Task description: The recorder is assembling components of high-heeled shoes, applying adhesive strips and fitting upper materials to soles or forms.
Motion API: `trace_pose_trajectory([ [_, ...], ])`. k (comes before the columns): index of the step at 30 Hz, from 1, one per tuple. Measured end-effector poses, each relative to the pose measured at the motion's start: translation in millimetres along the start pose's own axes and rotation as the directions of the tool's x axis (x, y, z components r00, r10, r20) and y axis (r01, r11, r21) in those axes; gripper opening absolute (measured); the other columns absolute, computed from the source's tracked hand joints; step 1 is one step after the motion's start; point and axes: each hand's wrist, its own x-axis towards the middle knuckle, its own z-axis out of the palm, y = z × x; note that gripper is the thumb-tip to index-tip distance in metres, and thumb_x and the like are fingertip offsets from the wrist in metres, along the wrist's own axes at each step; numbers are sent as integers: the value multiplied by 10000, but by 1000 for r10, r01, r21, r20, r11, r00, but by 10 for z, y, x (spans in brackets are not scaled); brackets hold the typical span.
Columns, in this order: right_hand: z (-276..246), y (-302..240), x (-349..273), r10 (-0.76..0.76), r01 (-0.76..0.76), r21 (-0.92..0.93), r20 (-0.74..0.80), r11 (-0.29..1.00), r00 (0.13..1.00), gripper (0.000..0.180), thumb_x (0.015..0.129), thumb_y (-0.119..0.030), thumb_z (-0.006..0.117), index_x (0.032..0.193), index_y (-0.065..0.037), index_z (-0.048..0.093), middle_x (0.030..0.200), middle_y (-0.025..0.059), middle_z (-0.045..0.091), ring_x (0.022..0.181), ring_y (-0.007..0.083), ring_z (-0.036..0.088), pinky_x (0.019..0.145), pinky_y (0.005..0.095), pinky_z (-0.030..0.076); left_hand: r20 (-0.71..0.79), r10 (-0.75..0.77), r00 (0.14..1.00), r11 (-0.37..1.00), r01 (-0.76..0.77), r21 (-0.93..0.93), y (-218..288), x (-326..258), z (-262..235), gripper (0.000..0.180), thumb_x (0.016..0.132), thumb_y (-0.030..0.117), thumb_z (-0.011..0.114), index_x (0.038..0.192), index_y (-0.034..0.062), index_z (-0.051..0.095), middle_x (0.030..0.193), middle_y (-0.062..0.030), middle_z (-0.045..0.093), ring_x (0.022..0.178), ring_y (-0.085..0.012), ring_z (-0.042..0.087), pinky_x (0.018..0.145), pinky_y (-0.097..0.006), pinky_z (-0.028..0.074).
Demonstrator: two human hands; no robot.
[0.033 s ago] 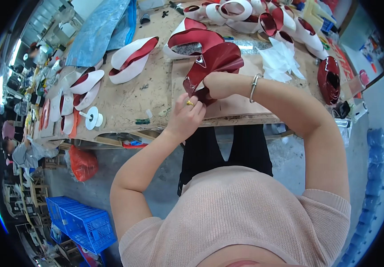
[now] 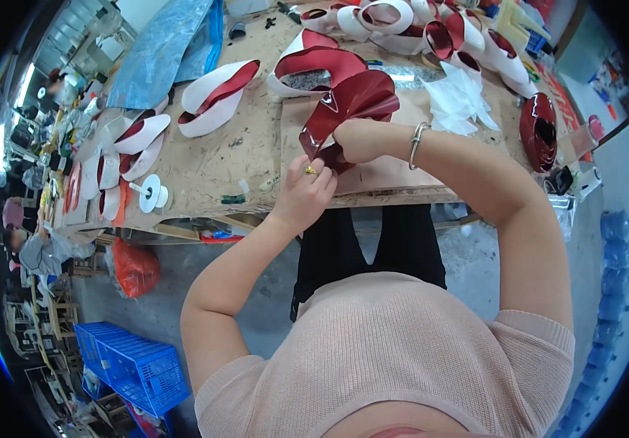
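Observation:
Both my hands hold a glossy dark red curled sheet piece (image 2: 351, 98) above a brown board (image 2: 387, 175) at the front of the wooden workbench (image 2: 241, 153). My left hand (image 2: 306, 188), with a gold ring, pinches the piece's lower end. My right hand (image 2: 358, 139), a bracelet on its wrist, grips the piece just above that, from the right side. The piece's upper part fans open away from me.
Several red-and-white curled pieces (image 2: 216, 91) lie across the bench. A blue plastic sheet (image 2: 161, 51) is at the back left, a white spool (image 2: 150, 193) at the front left, white paper (image 2: 460, 98) and a dark red roll (image 2: 541, 128) at the right. A blue crate (image 2: 136, 365) and a red bag (image 2: 136, 266) sit on the floor.

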Motion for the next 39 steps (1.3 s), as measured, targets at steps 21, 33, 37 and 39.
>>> trace_pose_trajectory([
  [21, 103, -97, 207, -108, 134, -262, 115, 956, 988, 293, 752, -184, 585, 1012, -94, 687, 832, 142, 673, 721, 338, 645, 602, 496, 514, 101, -237, 966, 958, 250, -143, 315, -114, -57, 587, 718, 326, 702, 1195, 14, 563, 1208, -87, 525, 1148, -201, 452, 947, -394, 295],
  [33, -61, 281, -65, -96, 85, 141, 74, 986, 993, 349, 750, -278, 666, 919, 27, 671, 774, 176, 661, 711, 318, 631, 678, 389, 486, 213, -267, 940, 956, 287, -65, 462, -78, 63, 802, 593, 484, 734, 1224, 31, 533, 1145, -69, 493, 1123, -203, 428, 938, -387, 306],
  [37, 36, 220, -71, -13, 9, 79, 41, 997, 999, 319, 827, -244, 597, 902, 59, 665, 793, 222, 654, 783, 347, 641, 718, 411, 497, 160, -299, 941, 952, 306, -18, 522, -133, 97, 876, 579, 507, 746, 1274, 41, 487, 1207, -75, 454, 1152, -218, 397, 944, -394, 294],
  [39, 123, 254, -52, -33, 33, 30, -3, 999, 999, 335, 838, -245, 592, 866, 84, 653, 785, 241, 647, 797, 361, 640, 732, 424, 497, 189, -331, 925, 938, 343, -36, 574, -131, 101, 908, 573, 513, 752, 1296, 46, 464, 1237, -79, 432, 1167, -228, 382, 944, -407, 296],
])
